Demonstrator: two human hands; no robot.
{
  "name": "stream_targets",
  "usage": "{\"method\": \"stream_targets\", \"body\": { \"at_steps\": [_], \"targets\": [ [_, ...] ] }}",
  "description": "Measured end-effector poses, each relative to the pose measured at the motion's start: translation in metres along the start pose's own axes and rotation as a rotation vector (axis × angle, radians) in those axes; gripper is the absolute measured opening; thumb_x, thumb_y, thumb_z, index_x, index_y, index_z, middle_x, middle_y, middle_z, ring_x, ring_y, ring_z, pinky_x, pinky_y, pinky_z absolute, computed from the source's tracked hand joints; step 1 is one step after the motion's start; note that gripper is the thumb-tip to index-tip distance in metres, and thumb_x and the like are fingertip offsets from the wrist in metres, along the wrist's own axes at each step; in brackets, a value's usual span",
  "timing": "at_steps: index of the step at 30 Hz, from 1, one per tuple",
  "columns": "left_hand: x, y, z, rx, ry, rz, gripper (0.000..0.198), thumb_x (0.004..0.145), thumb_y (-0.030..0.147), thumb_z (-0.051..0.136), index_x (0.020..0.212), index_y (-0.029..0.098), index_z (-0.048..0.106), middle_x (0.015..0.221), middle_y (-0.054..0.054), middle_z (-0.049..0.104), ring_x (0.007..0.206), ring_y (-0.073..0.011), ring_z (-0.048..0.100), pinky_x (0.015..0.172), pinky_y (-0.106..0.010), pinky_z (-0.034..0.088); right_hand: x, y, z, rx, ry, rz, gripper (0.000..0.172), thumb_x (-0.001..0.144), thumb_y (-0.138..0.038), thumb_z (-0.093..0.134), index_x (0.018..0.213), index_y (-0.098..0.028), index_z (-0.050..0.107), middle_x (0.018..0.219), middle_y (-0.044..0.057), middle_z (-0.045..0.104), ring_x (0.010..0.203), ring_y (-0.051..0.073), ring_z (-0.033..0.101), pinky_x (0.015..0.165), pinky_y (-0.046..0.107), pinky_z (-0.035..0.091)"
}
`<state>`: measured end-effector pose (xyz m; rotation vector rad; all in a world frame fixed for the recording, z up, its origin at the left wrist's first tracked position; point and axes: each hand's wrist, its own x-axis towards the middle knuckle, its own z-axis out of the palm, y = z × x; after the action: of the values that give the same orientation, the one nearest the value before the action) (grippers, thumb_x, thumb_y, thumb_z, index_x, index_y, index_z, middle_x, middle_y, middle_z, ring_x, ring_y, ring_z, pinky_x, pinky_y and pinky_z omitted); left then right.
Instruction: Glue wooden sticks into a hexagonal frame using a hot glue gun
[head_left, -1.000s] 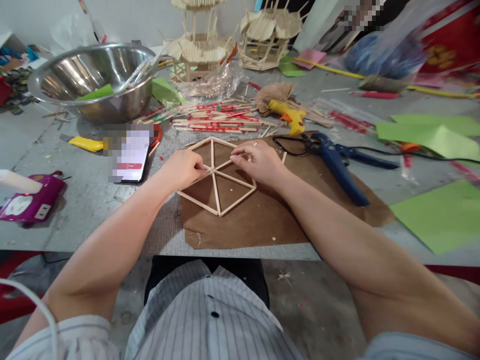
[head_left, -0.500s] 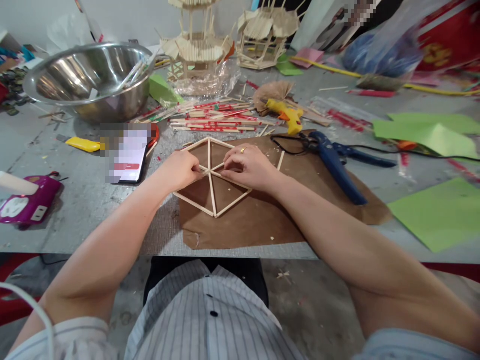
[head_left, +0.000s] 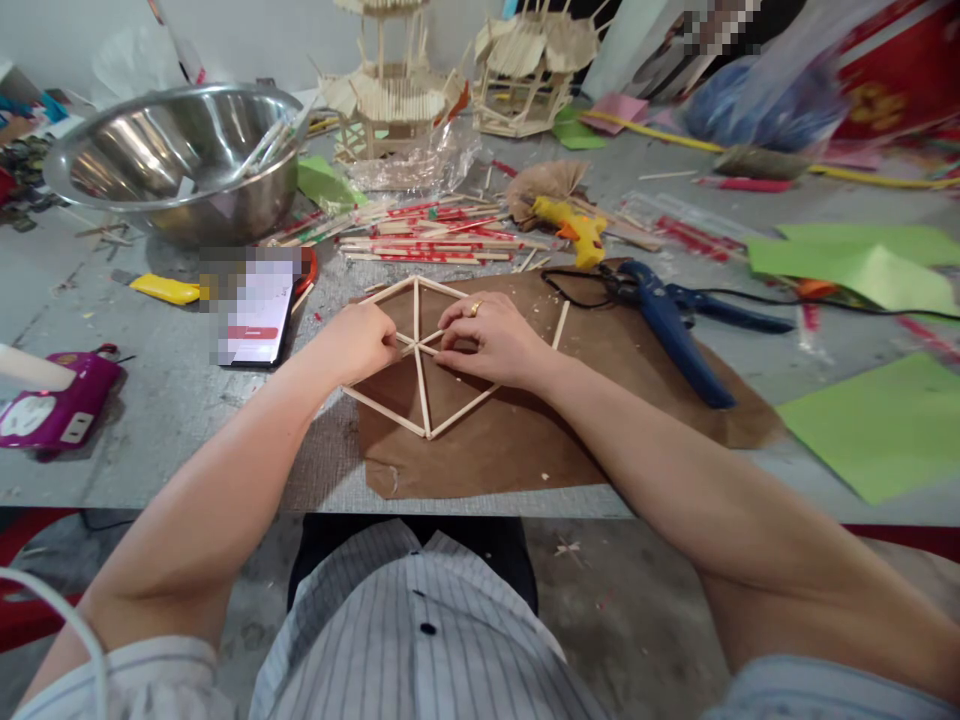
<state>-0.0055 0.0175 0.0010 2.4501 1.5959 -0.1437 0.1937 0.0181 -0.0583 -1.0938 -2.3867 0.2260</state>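
A six-sided frame of thin wooden sticks (head_left: 424,395), with spokes meeting at its centre, lies on a piece of brown paper (head_left: 480,465). My left hand (head_left: 358,345) is closed over the left side, its fingertips pinching a spoke close to the hub. Opposite it, my right hand (head_left: 495,340) has its thumb and fingers curled round a spoke on the right, just off the centre. A ring shows on one of its fingers. Both hands hide parts of the side sticks. One loose stick (head_left: 561,325) lies right of the frame.
Blue cutting pliers (head_left: 679,345) and a yellow glue gun (head_left: 574,230) lie to the right. Chopsticks in red wrappers (head_left: 435,235) are heaped behind the frame. At left are a phone (head_left: 259,320), a yellow cutter knife (head_left: 166,289) and a steel bowl (head_left: 225,215). Stick-built models (head_left: 390,95) stand behind.
The frame has shifted very slightly left and toward me at its near corner. My right hand has slid a little left, its fingers nearer the hub. My left hand stays nearly in place.
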Motion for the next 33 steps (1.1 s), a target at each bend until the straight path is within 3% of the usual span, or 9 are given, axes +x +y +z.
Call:
{"method": "stream_targets", "body": {
  "at_steps": [19, 25, 33],
  "targets": [
    [0.000, 0.002, -0.001, 0.006, -0.024, -0.004, 0.026, 0.068, 0.025, 0.050, 0.074, 0.017, 0.074, 0.065, -0.006, 0.066, 0.061, -0.0142, 0.053, 0.060, -0.026, 0.036, 0.001, 0.001, 0.001, 0.009, -0.005, 0.013, 0.016, 0.073, -0.036, 0.066, 0.067, -0.021, 0.068, 0.092, 0.004, 0.066, 0.092, 0.021, 0.056, 0.086, 0.039, 0.032],
    [0.001, 0.001, 0.001, 0.009, -0.017, 0.008, 0.026, 0.066, 0.023, 0.050, 0.075, 0.015, 0.074, 0.066, -0.007, 0.067, 0.062, -0.0149, 0.054, 0.061, -0.026, 0.037, 0.001, -0.010, 0.000, -0.025, -0.005, -0.071, 0.022, 0.082, -0.029, 0.055, 0.099, -0.027, 0.069, 0.103, 0.004, 0.065, 0.101, 0.022, 0.053, 0.090, 0.040, 0.030],
    [-0.002, -0.004, -0.007, 0.019, -0.094, 0.039, 0.028, 0.071, 0.027, 0.049, 0.082, 0.018, 0.073, 0.073, -0.006, 0.069, 0.067, -0.0160, 0.057, 0.063, -0.026, 0.038, 0.004, -0.014, 0.003, -0.099, -0.033, -0.140, 0.029, 0.085, -0.024, 0.048, 0.103, -0.032, 0.069, 0.106, 0.004, 0.064, 0.104, 0.023, 0.049, 0.091, 0.042, 0.028]
  ]
}}
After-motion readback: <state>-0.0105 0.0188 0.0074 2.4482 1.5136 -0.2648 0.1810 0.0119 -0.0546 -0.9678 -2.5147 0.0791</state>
